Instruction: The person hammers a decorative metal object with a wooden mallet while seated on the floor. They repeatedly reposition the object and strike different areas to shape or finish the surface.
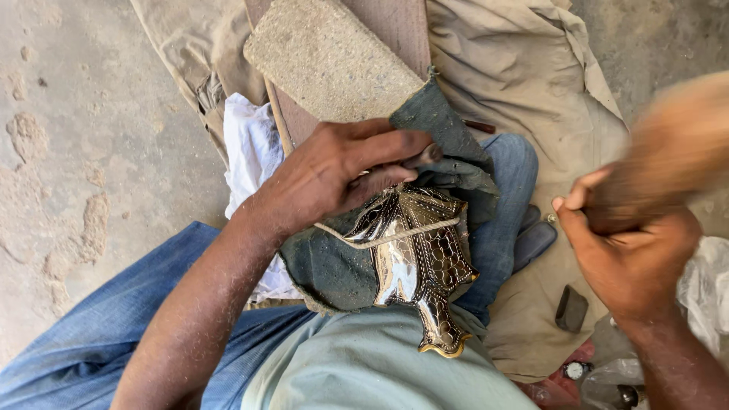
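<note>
A shiny engraved metal fish [416, 262] with dark scale pattern and gold-edged tail lies on a dark grey cloth pad [326, 266] across my lap, a thin cord [395, 235] stretched over it. My left hand [338, 171] presses down on the fish's upper end, fingers closed around a small tool whose tip shows by my thumb. My right hand [626, 250] is raised to the right, gripping a brown wooden mallet [668, 152] that is blurred by motion.
A rough stone block [326, 57] rests on a wooden plank [395, 26] ahead. Beige cloth [524, 76] covers the ground, with white cloth [247, 148] at left. A small dark block [571, 307], white plastic [706, 288] and small bits lie at right.
</note>
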